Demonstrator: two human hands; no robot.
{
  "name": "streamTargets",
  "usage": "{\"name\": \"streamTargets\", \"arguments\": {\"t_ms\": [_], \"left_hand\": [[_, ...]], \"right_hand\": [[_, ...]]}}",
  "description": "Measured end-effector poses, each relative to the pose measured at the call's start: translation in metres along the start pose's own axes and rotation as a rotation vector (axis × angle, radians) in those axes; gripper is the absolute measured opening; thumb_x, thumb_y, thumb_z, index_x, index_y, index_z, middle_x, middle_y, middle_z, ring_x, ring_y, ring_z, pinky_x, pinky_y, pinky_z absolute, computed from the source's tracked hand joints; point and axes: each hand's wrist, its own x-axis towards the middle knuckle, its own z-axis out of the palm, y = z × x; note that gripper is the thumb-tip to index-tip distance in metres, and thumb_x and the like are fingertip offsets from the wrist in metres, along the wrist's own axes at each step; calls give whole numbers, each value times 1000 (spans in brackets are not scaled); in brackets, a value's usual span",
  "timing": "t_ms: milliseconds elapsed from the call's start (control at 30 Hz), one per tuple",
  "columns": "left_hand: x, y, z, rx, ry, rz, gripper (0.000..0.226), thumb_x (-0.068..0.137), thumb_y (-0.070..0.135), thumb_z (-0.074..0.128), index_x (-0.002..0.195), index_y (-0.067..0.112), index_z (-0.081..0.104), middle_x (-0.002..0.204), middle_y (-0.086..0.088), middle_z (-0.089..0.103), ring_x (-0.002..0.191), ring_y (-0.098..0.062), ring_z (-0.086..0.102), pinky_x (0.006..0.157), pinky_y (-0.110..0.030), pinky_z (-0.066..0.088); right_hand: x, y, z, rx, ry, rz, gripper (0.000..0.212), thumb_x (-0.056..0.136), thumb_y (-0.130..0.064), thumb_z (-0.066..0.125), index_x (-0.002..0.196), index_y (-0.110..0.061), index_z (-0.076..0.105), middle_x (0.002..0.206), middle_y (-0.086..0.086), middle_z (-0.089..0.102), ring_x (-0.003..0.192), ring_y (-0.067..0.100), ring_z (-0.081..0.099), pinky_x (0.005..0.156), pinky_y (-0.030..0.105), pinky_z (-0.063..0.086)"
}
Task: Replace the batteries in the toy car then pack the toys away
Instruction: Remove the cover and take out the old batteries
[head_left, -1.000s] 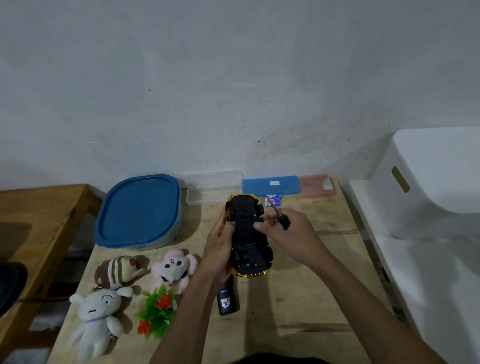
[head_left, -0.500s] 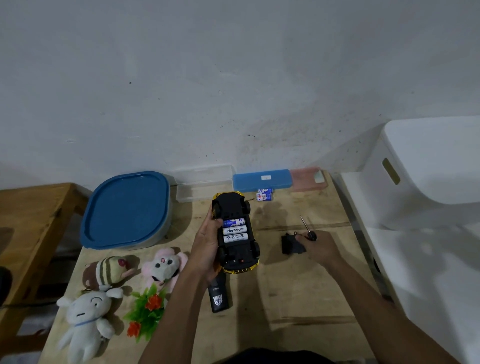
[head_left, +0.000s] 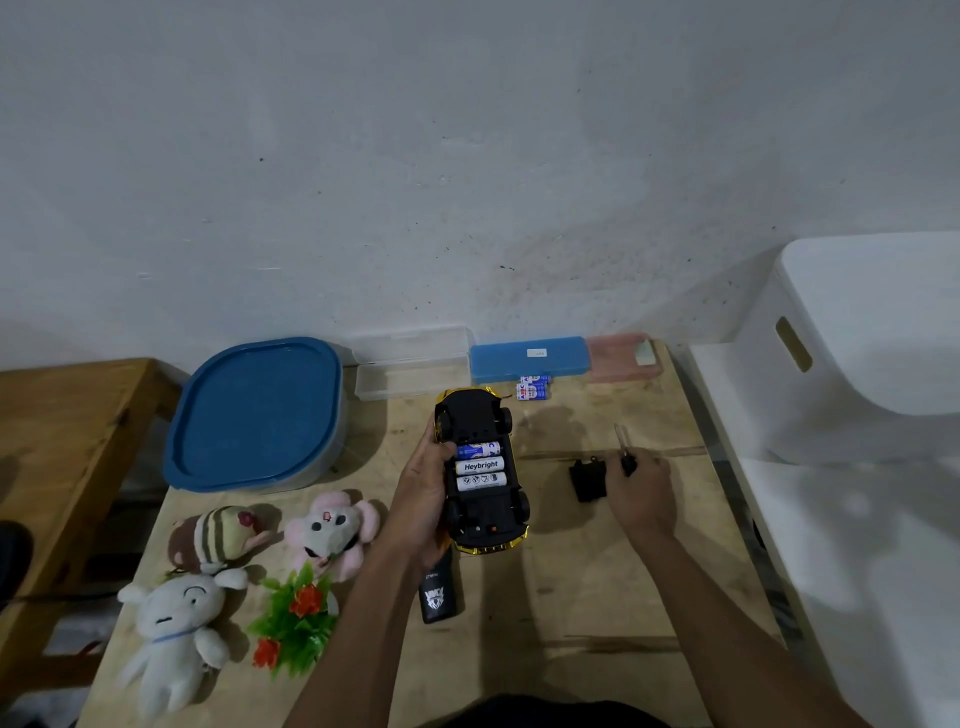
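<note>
Gripping the upturned toy car (head_left: 480, 470) at mid-desk, left hand (head_left: 422, 496) fingers curled round its side; battery bay open, three batteries (head_left: 480, 465) inside. Right hand (head_left: 640, 488) closed on a small screwdriver (head_left: 625, 451), beside the loose black battery cover (head_left: 588, 478). Along the desk's (head_left: 597, 582) far edge: lidded blue container (head_left: 257, 413), clear box (head_left: 413, 370), blue case (head_left: 529, 358), spare batteries (head_left: 533, 387) just in front.

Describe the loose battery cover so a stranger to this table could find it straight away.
Start at the wooden table and find the upturned toy car gripped by the left hand, its batteries exposed. To the car's right, the right hand rests on the table holding a small screwdriver. The battery cover is the small flat black piece lying at that hand's fingertips.
</note>
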Motion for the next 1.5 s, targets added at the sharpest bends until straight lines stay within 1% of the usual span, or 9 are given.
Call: {"name": "streamTargets", "arguments": {"t_ms": [200, 367, 467, 633, 800, 967, 1200, 1333, 1500], "left_hand": [[-1, 1, 3, -6, -3, -4, 42, 100, 14, 38, 128, 33, 62, 99, -10, 75, 79, -23, 71, 68, -39, 61], [-1, 1, 3, -21, -7, -11, 42, 99, 15, 38, 126, 35, 62, 99, -11, 74, 80, -26, 70, 70, -41, 61], [-2, 2, 3, -57, -25, -24, 41, 98, 17, 36, 121, 34, 64, 95, -10, 74, 80, -27, 69, 73, -42, 59], [-5, 4, -1, -157, -70, -27, 42, 95, 22, 42, 134, 22, 58, 97, -12, 73, 82, -30, 69, 75, -41, 59], [-5, 4, 0, -102, -58, -26, 49, 93, 26, 44, 140, 17, 53, 104, -14, 73, 87, -29, 71, 73, -40, 58], [-8, 7, 1, -111, -85, 77, 47, 95, 13, 40, 137, 27, 55, 129, -21, 65, 101, -32, 67, 85, -42, 55], [-4, 2, -2, -68, -122, 159, 56, 94, 5, 38, 147, 21, 46, 114, -19, 68, 87, -25, 71, 69, -33, 58], [-4, 0, -3, -56, -138, 175, 63, 85, 12, 47, 147, 23, 45, 137, -22, 59, 108, -32, 65, 81, -38, 57], [-2, -4, -4, -42, -137, 173, 61, 88, 14, 51, 148, 25, 44, 142, -20, 56, 122, -37, 59, 100, -46, 48]], "right_hand": [[10, -5, -2, -96, -51, 2, 30, 99, -28, 47, 119, -7, 57, 125, 16, 45, 96, 37, 58, 80, 43, 50], [3, -8, -10, -318, 25, -54, 35, 93, -36, 54, 120, -13, 58, 122, 14, 55, 113, 33, 50, 87, 43, 43], [-7, -24, -21, -221, 80, -114, 37, 91, -37, 57, 122, -17, 57, 127, 11, 53, 118, 29, 47, 90, 42, 41], [-57, -94, -53, 205, -76, -410, 19, 91, -31, 59, 109, -25, 63, 109, -9, 57, 94, 6, 55, 78, 30, 49], [-105, -135, -55, -15, -233, -634, 16, 88, -39, 63, 98, -28, 67, 101, -14, 55, 83, 5, 56, 69, 25, 47], [-115, -141, -46, -18, -174, -557, 27, 86, -40, 66, 104, -20, 67, 100, -8, 55, 86, 9, 59, 72, 26, 51], [-120, -142, -42, 22, -189, -462, 26, 83, -38, 69, 102, -19, 65, 101, -4, 54, 89, 11, 58, 73, 23, 49], [-121, -141, -41, 60, -225, -416, 26, 79, -36, 70, 98, -20, 61, 99, -4, 52, 90, 12, 57, 77, 30, 52], [-121, -139, -38, 50, -252, -393, 30, 78, -41, 70, 98, -20, 60, 99, -5, 49, 91, 11, 55, 76, 29, 52]]}}
